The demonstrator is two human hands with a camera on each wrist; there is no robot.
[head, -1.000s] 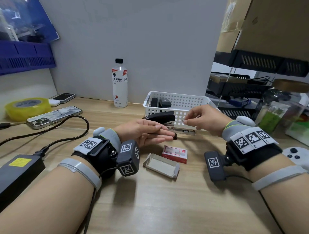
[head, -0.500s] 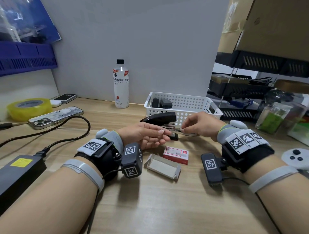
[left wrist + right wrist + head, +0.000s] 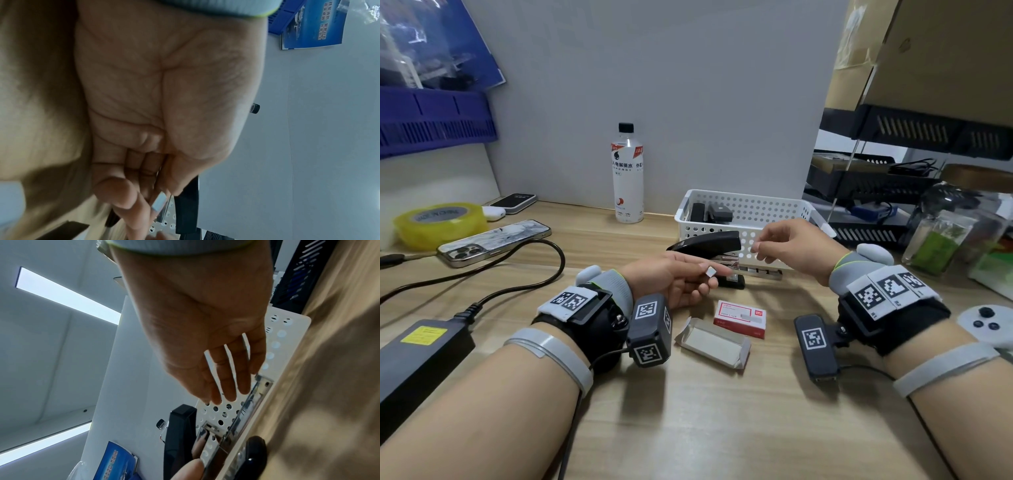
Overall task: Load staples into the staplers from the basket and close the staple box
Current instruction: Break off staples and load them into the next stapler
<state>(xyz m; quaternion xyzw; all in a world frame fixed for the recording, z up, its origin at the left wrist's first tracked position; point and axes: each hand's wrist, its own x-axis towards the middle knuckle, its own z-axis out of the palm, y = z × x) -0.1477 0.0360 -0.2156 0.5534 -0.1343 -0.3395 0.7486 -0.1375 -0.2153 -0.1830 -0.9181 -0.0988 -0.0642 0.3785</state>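
Observation:
A black stapler (image 3: 705, 242) stands on the desk with its lid swung up and its metal rail (image 3: 751, 271) bared, just in front of the white basket (image 3: 748, 207). My left hand (image 3: 688, 282) lies palm up beside the rail. Its thumb and forefinger pinch a short strip of staples (image 3: 711, 272), also seen as a pale strip of staples (image 3: 159, 203) in the left wrist view. My right hand (image 3: 787, 246) hovers above the rail (image 3: 242, 415), fingers loose and holding nothing. The red staple box sleeve (image 3: 740, 318) and its open grey tray (image 3: 714, 342) lie nearer me.
More black staplers (image 3: 710, 212) sit in the basket. A bottle (image 3: 627, 174) stands behind it. A phone (image 3: 493, 241), yellow tape (image 3: 440, 222), a power adapter (image 3: 421, 349) and its cable are at the left. A glass jar (image 3: 959, 226) and a white controller (image 3: 986, 322) are at the right.
My right hand came down to my left fingertips, then lifted up and to the right. The staple strip stays at my left fingertips. The stapler has not moved.

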